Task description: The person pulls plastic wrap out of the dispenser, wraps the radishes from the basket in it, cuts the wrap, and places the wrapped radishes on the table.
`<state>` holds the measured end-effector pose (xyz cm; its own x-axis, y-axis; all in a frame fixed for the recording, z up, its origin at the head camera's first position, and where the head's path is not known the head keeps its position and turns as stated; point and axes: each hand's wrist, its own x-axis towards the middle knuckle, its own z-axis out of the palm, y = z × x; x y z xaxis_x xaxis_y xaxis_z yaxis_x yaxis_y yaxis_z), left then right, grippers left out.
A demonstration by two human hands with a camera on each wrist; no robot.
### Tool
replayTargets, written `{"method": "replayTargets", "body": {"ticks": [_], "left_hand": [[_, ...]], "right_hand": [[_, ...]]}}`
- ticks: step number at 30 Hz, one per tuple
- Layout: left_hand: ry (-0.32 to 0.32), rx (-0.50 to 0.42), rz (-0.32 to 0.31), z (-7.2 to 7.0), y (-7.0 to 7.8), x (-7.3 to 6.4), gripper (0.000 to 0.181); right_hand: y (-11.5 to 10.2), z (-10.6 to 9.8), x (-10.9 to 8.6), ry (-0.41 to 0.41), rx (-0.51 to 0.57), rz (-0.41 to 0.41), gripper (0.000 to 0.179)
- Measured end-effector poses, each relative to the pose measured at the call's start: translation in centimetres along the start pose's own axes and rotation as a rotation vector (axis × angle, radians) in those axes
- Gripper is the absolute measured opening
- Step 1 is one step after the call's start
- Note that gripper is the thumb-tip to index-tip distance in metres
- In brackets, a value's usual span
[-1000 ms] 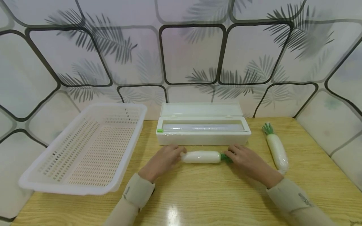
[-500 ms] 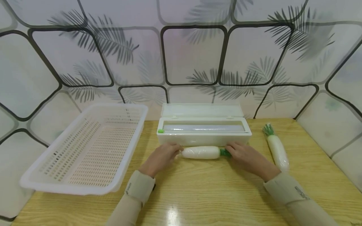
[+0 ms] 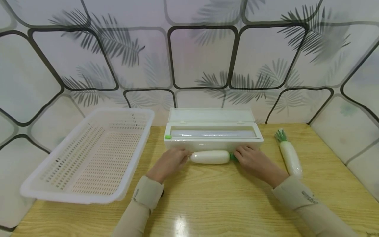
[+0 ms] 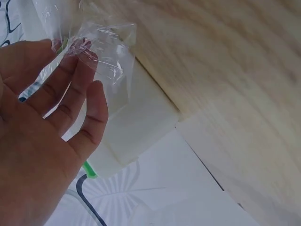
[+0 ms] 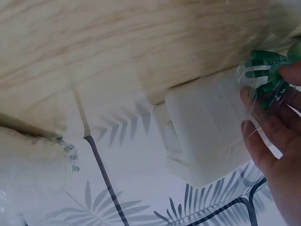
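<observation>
A white radish [image 3: 210,157] wrapped in clear plastic film lies crosswise on the wooden table, along the front of a white cling film dispenser [image 3: 213,144]. My left hand [image 3: 170,164] pinches the loose film at its plain end; in the left wrist view this crinkled film [image 4: 115,61] hangs around the fingertips. At the other end, my right hand [image 3: 257,164] holds the film around the cut green stalks [image 5: 265,75] between thumb and fingers. The dispenser's lid [image 3: 211,115] stands raised, with a film roll [image 3: 213,133] visible inside.
A second wrapped radish [image 3: 290,158] with green stalks lies to the right, beyond my right forearm. On the left stands a white perforated plastic basket [image 3: 137,156]. A patterned wall [image 3: 201,59] rises behind the table.
Both hands have moved the wrapped radish away from me, closer to the dispenser's front. The dispenser, basket and second radish have stayed put.
</observation>
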<state>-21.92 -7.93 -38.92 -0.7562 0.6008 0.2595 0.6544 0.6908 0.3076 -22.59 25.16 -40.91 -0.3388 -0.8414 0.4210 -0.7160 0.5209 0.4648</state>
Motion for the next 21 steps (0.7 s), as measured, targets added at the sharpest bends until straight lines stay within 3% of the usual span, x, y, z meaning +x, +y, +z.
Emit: {"method": "replayTargets", "body": {"ticks": [3,8,14,21], "left_hand": [[0.0,0.023,0.001,-0.1,0.0,-0.1,0.021],[0.019,0.075,0.016,-0.2,-0.1,-0.3,0.024],[0.163,0.124,0.023,-0.8,-0.4,-0.7,0.017],[0.307,0.038,-0.132,-1.9,-0.8,-1.5,0.003]], "right_hand": [[-0.1,-0.1,0.1,-0.009,-0.021,0.01,0.061],[0.0,-0.4,0.4,-0.044,0.005,0.032,0.006],[0.1,-1.5,0.5,-0.079,0.098,0.096,0.03],[0.2,-3.1,0.9,-0.084,0.135,0.114,0.044]]}}
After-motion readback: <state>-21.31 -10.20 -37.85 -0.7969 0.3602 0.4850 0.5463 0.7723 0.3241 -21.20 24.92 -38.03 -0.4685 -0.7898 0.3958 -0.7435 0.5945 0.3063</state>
